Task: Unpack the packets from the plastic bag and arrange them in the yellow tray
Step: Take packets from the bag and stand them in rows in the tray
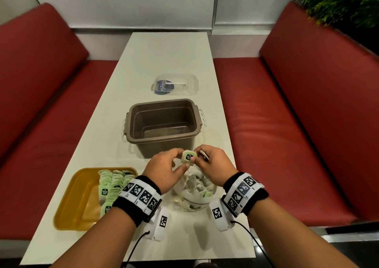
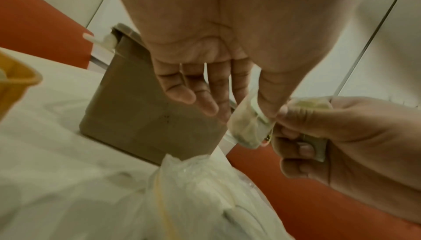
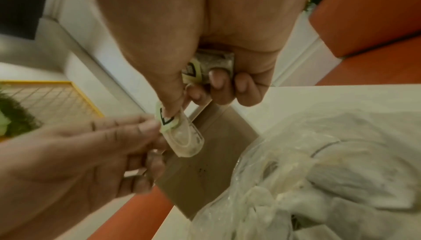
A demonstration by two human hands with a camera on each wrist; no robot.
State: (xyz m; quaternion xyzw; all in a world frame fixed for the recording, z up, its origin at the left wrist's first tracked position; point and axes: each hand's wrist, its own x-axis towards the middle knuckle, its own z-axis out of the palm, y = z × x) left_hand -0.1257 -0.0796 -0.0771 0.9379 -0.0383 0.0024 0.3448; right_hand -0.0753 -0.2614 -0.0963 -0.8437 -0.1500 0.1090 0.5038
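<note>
1. A person sits at a long pale surface (image 1: 168, 52) between two red benches, and the head view shows both forearms reaching in from the bottom of the frame.
2. The left hand (image 1: 166, 166) and right hand (image 1: 213, 165) meet at the centre of the frame, just above a clear bag (image 1: 194, 194).
3. Between them is a small green and white packet (image 1: 189, 157) with a dark logo, held in the air in front of a brown tub (image 1: 163, 122).
4. The left thumb and forefinger pinch the packet's left side; the other left fingers (image 2: 182, 89) are loosely extended and slightly apart.
5. The right thumb and forefinger pinch the packet's right side.
6. The remaining right fingers (image 3: 218, 80) curl in against the palm, pressing a second packet (image 3: 216, 63) there.
7. The bag lies crumpled on the surface below the hands, at lower centre, with more packets visible through the plastic.
8. A yellow tray (image 1: 82, 202) sits at lower left of the head view, beside the left wrist.
9. Rows of green packets (image 1: 111, 183) fill the tray's right side, overlapping one another; the left side shows bare yellow.
10. The brown tub stands open at the centre of the surface, and nothing clear can be made out inside it.
11. Beyond the tub, toward the top, lies a clear lid (image 1: 176, 84) with a dark round label.
12. Green leaves (image 1: 336, 1) fill the upper right corner.
</note>
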